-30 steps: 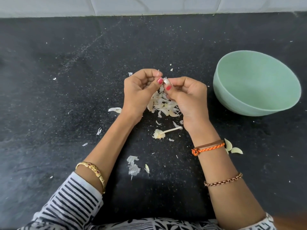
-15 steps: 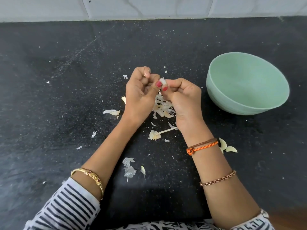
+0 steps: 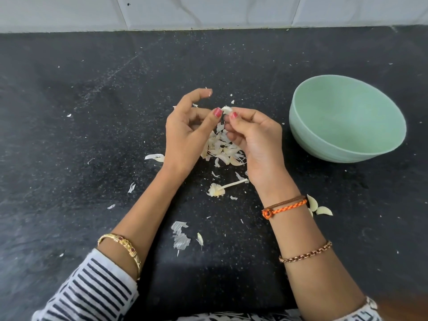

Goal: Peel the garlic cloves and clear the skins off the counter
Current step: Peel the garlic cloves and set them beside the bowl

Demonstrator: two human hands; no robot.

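**Garlic clove pinched between two thumbs above the skin pile**

A small pale garlic clove [image 3: 227, 109] sits up off the black counter [image 3: 81, 135], caught between the tips of both hands. The right hand [image 3: 257, 137] pinches it with thumb and curled forefinger; the other fingers fold in toward the palm. The left hand [image 3: 185, 135] meets it from the other side, its red-nailed thumb pressed against the clove's end, while the forefinger arches up and away and the remaining fingers bend loosely. How much skin still clings to the clove cannot be told.

Directly beneath the hands lies a pile of skins [image 3: 222, 149], cream and papery, heaped between the two wrists. Just nearer the person rests the bare garlic stem [image 3: 225, 187] with its frayed root base. More loose skins are scattered about: one curled piece [image 3: 154, 157] beside the left wrist, a greyish translucent cluster [image 3: 180, 236] between the forearms, and small flecks across the counter to the left.

By the right wrist, partly hidden behind an orange braided bracelet [image 3: 284, 206], lie peeled cloves [image 3: 320, 208], smooth and ivory.

To the right stands a pale green bowl [image 3: 347, 119], well apart from the hands; nothing shows inside it. White tiles [image 3: 208, 12] run along the counter's far edge.
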